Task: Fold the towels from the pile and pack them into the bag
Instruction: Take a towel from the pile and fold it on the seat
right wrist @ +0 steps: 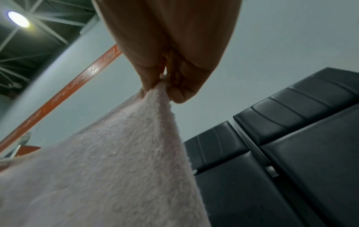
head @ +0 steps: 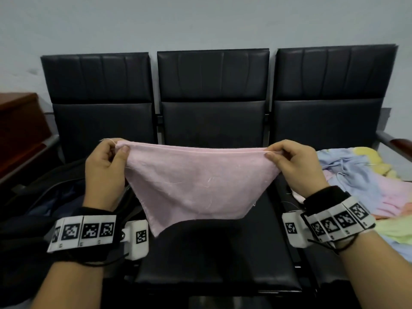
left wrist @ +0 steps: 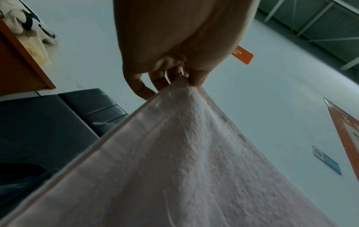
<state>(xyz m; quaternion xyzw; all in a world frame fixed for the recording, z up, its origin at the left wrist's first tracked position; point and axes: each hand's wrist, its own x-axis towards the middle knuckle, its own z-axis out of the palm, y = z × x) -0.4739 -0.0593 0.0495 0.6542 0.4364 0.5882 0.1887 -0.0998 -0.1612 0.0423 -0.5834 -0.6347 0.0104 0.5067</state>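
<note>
Both grips are closed on one pink towel (head: 194, 184): the left hand (head: 104, 172) pinches its upper left corner between thumb and curled fingers, and the right hand (head: 296, 163) pinches the upper right corner the same way. Between them the top edge runs nearly taut and level, showing two layers lying together along that edge. Below it the cloth sags into a rough triangle, with its lowest corner hanging toward the left, above the middle seat (head: 211, 253) of a row of three black padded chairs and clear of the cushion.

From the left wrist view, the fingers (left wrist: 143, 87) curl over the hemmed corner of the towel (left wrist: 184, 153), whose terry nap and stitched border show plainly. From the right wrist view, the thumb and fingers (right wrist: 180, 90) close tightly on a bunched point of the towel (right wrist: 116, 169).

On the left seat lies a dark bag (head: 44, 197), its mouth gaping open beside the left forearm; a bluish-dark lining shows inside, and whether any towels lie in it cannot be told. On the right seat rests the pile of towels (head: 361, 181), loose and crumpled, in pale blue, yellow, pink, peach and light green, spread across the cushion just beside the right wrist.

Each wrist wears a black strap with a band of black-and-white coded markers (head: 87, 230) and a small white camera block. A brown wooden cabinet (head: 20, 130) stands at the far left, against a pale wall.
</note>
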